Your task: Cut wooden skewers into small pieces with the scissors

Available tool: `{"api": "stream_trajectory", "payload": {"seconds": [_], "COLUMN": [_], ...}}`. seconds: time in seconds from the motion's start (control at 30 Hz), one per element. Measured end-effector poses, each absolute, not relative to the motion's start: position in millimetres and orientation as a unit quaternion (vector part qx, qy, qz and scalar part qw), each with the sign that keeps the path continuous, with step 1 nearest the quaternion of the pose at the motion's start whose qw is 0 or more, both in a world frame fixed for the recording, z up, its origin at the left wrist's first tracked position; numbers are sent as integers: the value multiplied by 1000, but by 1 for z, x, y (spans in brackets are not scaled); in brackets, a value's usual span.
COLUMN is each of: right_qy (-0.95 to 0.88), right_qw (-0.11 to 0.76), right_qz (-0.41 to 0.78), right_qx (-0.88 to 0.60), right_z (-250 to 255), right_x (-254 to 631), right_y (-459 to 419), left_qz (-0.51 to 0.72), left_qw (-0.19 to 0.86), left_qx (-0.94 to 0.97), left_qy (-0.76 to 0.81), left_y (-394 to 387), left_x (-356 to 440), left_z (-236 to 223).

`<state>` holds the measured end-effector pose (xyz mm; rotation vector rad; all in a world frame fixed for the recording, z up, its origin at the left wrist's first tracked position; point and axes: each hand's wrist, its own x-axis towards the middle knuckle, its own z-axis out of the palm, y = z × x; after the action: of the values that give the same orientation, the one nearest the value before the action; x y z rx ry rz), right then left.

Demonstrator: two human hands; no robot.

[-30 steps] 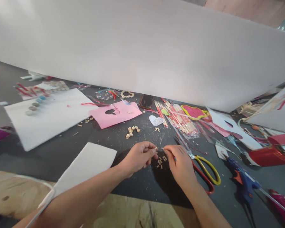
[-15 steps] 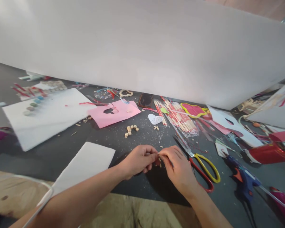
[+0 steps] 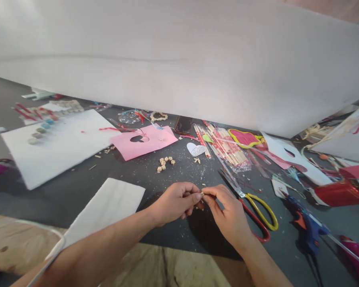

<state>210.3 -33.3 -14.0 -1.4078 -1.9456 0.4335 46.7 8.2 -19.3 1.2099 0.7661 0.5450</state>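
From where I stand, a large white flat board [image 3: 56,163] lies at the far left, with a smaller white rectangular sheet [image 3: 113,201] nearer the person's forearm. Next come small cream-coloured knobbly clumps [image 3: 162,162], loose on the dark tabletop [image 3: 164,177] beyond the left hand [image 3: 176,203]. That hand has thumb and forefinger pressed together on a tiny pale wood-like piece [image 3: 202,194], which peeks out at the tips, on the side facing the other hand. The right hand [image 3: 227,211] meets it from the right, thumb and forefinger drawn close at the piece's right side; whether they grip it too or only touch it, I can't tell. So the piece sits between the two sets of fingertips, neither hand clearly nearer, and it's too small for me to read its long axis. Just right of the right hand rest metal scissors with one yellow and one red handle [image 3: 241,194], then a dark-blue glue gun with an orange trigger [image 3: 311,229]
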Motion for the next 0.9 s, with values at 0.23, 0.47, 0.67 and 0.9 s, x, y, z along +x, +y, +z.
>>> {"api": "stream_trajectory", "payload": {"seconds": [0.23,0.47,0.67,0.9], "right_qy": [-744,-738,-735,-731], "right_qw": [349,330,332,337], "right_qz": [173,179,179,193], "right_qx": [-543,-561,-563,-561], "right_z": [-15,-12,-10,-12], "right_x": [212,212,209,212], "right_y": [-34,-35,-35,-36], "left_qz": [251,249,250,256], "left_qw": [716,681,665,650], "left_qx": [559,596,609,621], "left_qy": [334,346,353,356], "left_y": [9,8,8,8], "left_x": [45,43,43,42], "left_z": [-23,-25,-23,-17]}}
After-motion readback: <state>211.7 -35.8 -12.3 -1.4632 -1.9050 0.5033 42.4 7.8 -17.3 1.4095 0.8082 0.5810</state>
